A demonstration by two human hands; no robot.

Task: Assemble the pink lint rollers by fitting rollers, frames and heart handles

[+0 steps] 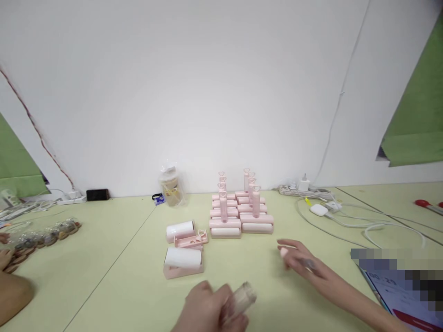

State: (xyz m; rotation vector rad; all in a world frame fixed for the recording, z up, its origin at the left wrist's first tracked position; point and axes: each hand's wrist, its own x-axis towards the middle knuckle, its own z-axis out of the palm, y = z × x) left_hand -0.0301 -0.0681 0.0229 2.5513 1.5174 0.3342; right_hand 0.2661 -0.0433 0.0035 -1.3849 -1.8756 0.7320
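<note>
My left hand (207,308), at the bottom middle, is closed around a clear, tube-shaped handle (242,299), blurred and tilted up to the right. My right hand (299,262) hovers over the table to the right, its fingers stretched out and partly smeared; a greyish patch by the palm is too blurred to name. Beyond the hands stand two columns of pink lint rollers (224,223) with upright handles ending in heart-shaped loops. To their left lie a white roll in a pink case (183,263), another white roll (180,229) and a pink piece with a heart loop (192,240).
A bagged drink cup (171,186) stands against the wall. White cables and a charger (319,210) lie at right, with a tablet (391,290) in the corner. At far left another person's arm (14,295) rests near several small round objects (44,237). A black phone (97,194) leans behind.
</note>
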